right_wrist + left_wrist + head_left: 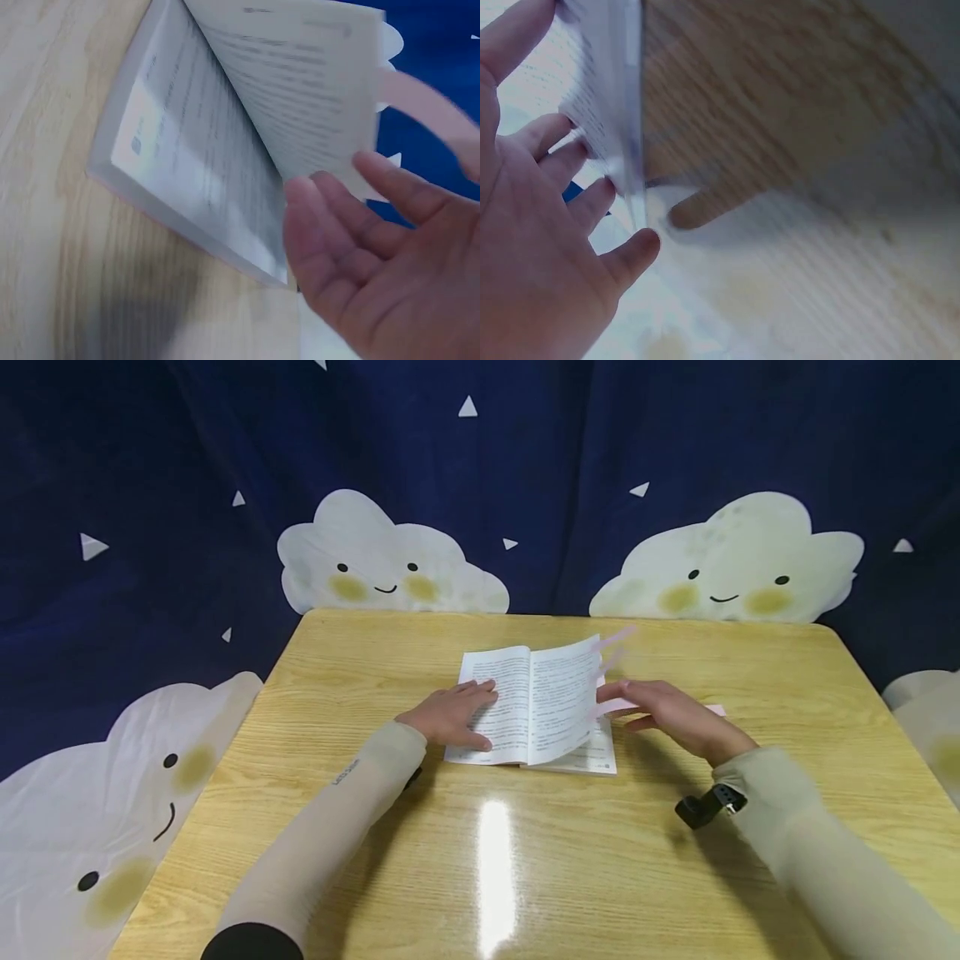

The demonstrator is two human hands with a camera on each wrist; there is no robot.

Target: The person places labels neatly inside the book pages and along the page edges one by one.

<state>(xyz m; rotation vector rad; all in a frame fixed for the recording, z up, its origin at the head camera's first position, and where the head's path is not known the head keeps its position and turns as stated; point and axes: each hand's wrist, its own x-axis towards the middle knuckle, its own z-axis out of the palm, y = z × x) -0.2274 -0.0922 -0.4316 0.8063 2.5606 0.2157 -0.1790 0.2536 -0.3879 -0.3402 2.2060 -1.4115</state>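
An open book [504, 710] with printed pages lies on the wooden table. My left hand [453, 714] rests on its left page, fingers spread; in the left wrist view the fingers [592, 202] lie along the page edge. On the right side a page [564, 693] is lifted, with more pages visible beneath it. My right hand [671, 714] is at that page's outer edge, its fingers [401, 191] loosely bent and fingertips right at the edge. Pink paper strips [617, 637] stick out from the page's side, and another pink end [716, 710] shows beyond the right hand.
The wooden table [375, 877] stretches around the book, with a bright light reflection in front of it. A dark blue curtain with smiling white clouds [390, 560] hangs behind the table and along its left. A black wrist device [708, 806] hangs at the right sleeve.
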